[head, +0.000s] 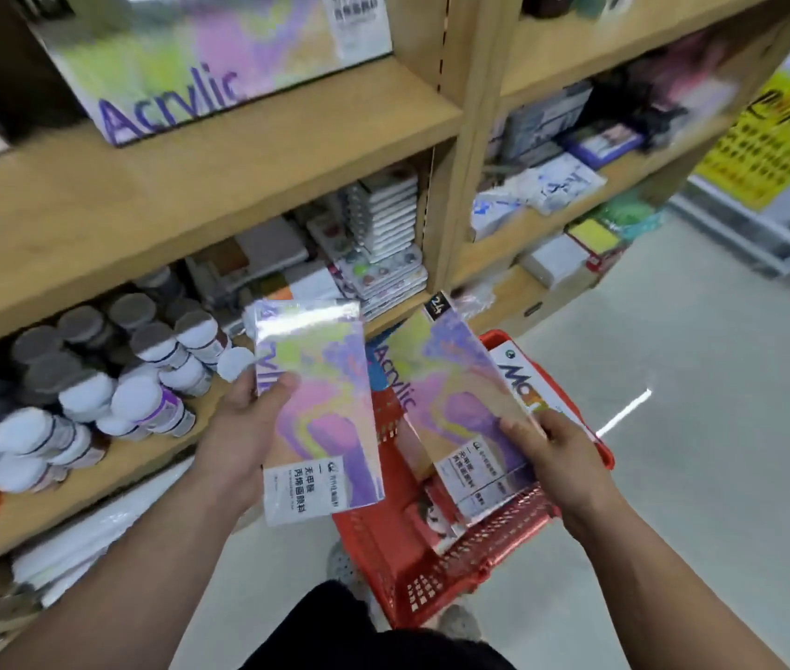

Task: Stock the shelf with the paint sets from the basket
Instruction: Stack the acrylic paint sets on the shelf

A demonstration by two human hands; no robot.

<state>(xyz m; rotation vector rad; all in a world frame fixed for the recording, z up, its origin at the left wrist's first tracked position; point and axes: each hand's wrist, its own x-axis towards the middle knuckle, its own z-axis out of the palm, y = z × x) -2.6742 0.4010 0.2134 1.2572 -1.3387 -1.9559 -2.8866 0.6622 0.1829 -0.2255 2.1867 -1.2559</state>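
Note:
My left hand grips one pastel, iridescent acrylic paint set box by its left edge, held up in front of the wooden shelf. A second matching acrylic paint set is gripped at its right edge by my right hand, its lower end still inside the red plastic basket on the floor. A white box with blue and orange lettering leans in the basket behind it. One large acrylic set stands on the upper shelf board.
Paint bottles with white and grey caps crowd the lower shelf at left. Stacked watercolour palettes and flat boxes fill the middle. The right bay holds packets and notebooks. Grey floor lies to the right, with a yellow sign beyond.

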